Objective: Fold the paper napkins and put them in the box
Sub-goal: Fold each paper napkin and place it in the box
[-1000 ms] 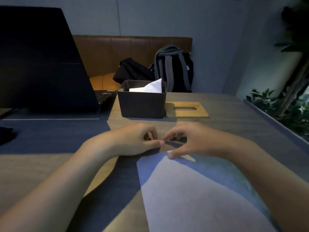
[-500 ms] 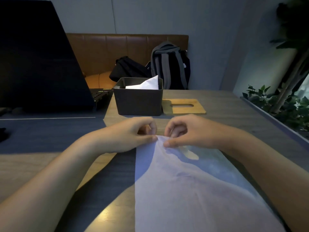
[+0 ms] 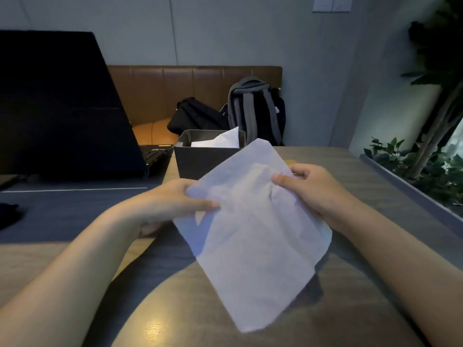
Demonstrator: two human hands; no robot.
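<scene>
box (image 3: 200, 161) held some napkins (image 3: 225, 141) | left hand (image 3: 175, 201) + right hand (image 3: 308, 189) pinched napkin (image 3: 253, 234) above desk (image 3: 375, 284), unfolded | left: fold, box it

Left hand (image 3: 172, 201) and right hand (image 3: 308, 189) pinch a white napkin (image 3: 253, 234) by opposite edges — held tilted above the counter (image 3: 375, 309), just before the dark box (image 3: 200, 159).

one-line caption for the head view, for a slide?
Both hands, left hand and right hand, hold a white paper napkin above the table, before the dark box.
</scene>
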